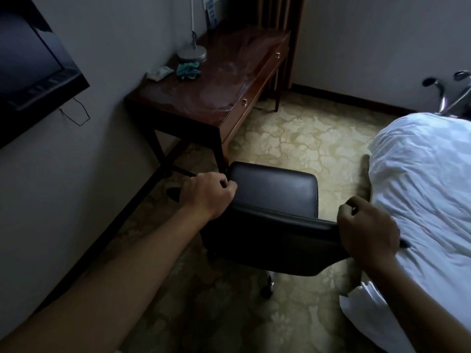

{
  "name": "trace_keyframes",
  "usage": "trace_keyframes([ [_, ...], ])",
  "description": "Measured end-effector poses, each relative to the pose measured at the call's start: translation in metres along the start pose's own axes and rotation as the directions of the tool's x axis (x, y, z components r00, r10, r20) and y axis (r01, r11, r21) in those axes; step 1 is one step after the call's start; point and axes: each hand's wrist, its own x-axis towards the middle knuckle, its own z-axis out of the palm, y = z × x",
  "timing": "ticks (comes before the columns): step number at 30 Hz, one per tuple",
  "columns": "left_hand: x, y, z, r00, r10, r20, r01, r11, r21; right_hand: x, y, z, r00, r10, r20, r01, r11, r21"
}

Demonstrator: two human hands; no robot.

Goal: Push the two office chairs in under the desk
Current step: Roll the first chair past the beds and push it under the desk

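Two hands hold one black office chair (274, 197) by the top of its backrest: the left hand (207, 193) has its grip clamped on the left end of the backrest's upper edge, fingers curled over it, and the right hand (367, 229) has its grip clamped on the right end, fingers wrapped over the rim. Both bare forearms reach in from the bottom corners of the view. The chair stands on the patterned carpet (293, 138), its seat facing away from the person, just off the near right corner of the wooden surface (204, 98) and not under it; the seat's far left corner sits close to the surface's near front leg. A caster (269, 285) shows below the backrest. The surface runs along the left wall, with two drawer pulls on its front edge. Near its back edge stand a lamp base (191, 52), a crumpled teal cloth (189, 69) and a small pale packet (159, 72) beside it. A dark wall-mounted television (30, 59) hangs at the upper left, with a thin cable dangling below it. A bed with a white duvet (428, 189) fills the right side, and the right hand lies against it. Past the bed, at the right edge, chrome legs with casters (444, 94) stick up, probably another chair's base, though too little shows to be sure.
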Motion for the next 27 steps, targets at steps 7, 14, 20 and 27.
trace_keyframes([
  [7, 0.004, 0.081, 0.038, 0.987, -0.141, -0.079, 0.142, 0.99, 0.011, 0.08, 0.059, -0.012, 0.994, -0.102, -0.026, 0.102, 0.995, 0.018],
  [14, 0.026, 0.155, 0.069, 0.948, -0.284, -0.142, 0.283, 0.959, -0.031, 0.12, 0.055, -0.003, 0.94, -0.336, 0.06, 0.34, 0.938, -0.07],
  [20, 0.059, 0.224, 0.093, 0.927, -0.349, -0.141, 0.35, 0.937, -0.018, 0.211, 0.101, 0.0, 0.897, -0.441, 0.014, 0.441, 0.896, -0.042],
  [27, 0.103, 0.32, 0.14, 0.983, -0.11, -0.149, 0.116, 0.993, 0.033, 0.33, 0.155, 0.007, 0.894, -0.432, 0.117, 0.443, 0.892, -0.089],
])
